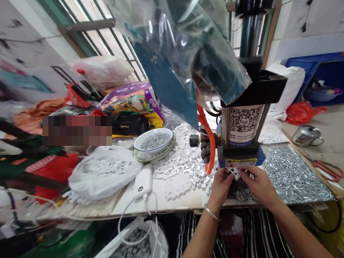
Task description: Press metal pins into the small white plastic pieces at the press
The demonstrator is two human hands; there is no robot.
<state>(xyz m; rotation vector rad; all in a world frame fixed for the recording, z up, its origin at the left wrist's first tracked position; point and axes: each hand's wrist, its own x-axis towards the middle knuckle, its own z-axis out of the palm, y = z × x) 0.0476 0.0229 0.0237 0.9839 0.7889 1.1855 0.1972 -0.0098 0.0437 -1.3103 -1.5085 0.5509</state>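
Observation:
Both hands meet at the base of a small pneumatic press point(243, 125) with a QR-code label. My left hand point(221, 186), a metal bangle on its wrist, pinches small white plastic pieces point(233, 172) just under the press. My right hand point(258, 183) is closed on the same white pieces from the right side. A heap of the same white pieces point(182, 161) covers the table to the left of the press. Small metal pins point(291, 173) fill a tray to the right of my right hand.
A white bowl point(153, 141) of metal pins sits behind the heap. A white power bank point(143, 181) with a cable lies near the front edge. A plastic bag point(103, 172) of white pieces lies left. Orange scissors point(328, 170) and a steel mug point(305, 136) are right.

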